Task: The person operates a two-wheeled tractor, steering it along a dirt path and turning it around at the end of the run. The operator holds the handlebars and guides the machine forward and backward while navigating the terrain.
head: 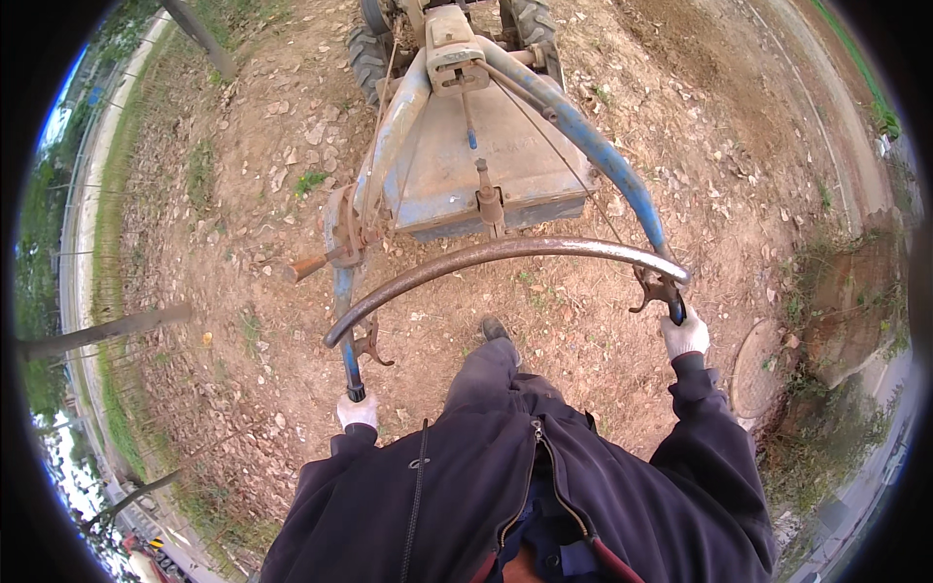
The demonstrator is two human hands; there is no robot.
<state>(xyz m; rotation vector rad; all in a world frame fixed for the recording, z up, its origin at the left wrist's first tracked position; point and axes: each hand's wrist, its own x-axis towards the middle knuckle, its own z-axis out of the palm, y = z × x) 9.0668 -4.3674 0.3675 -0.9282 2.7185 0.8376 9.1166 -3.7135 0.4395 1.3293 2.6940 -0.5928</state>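
Observation:
A walking tractor with worn blue handlebars [612, 157] stands in front of me. My left hand [357, 412], in a white glove, is closed around the end of the left handlebar grip [355, 386]. In a matching glove, my right hand [685, 334] holds the right handlebar grip [678, 310]. A rusty curved metal bar [510, 250] spans between the handlebars. Brown metal levers sit just ahead of each hand, apart from the visible fingers. Between the handlebars lies a dusty metal tiller cover [503, 160]. A wooden-handled lever [310, 268] juts out at the left.
Dry soil strewn with leaves surrounds the machine. Treaded tyres [367, 64] show at the front. Tree trunks [109, 331] stand at the left, beside a grass strip and a road. A round cover [756, 370] and a low, overgrown brown block [849, 299] lie at the right.

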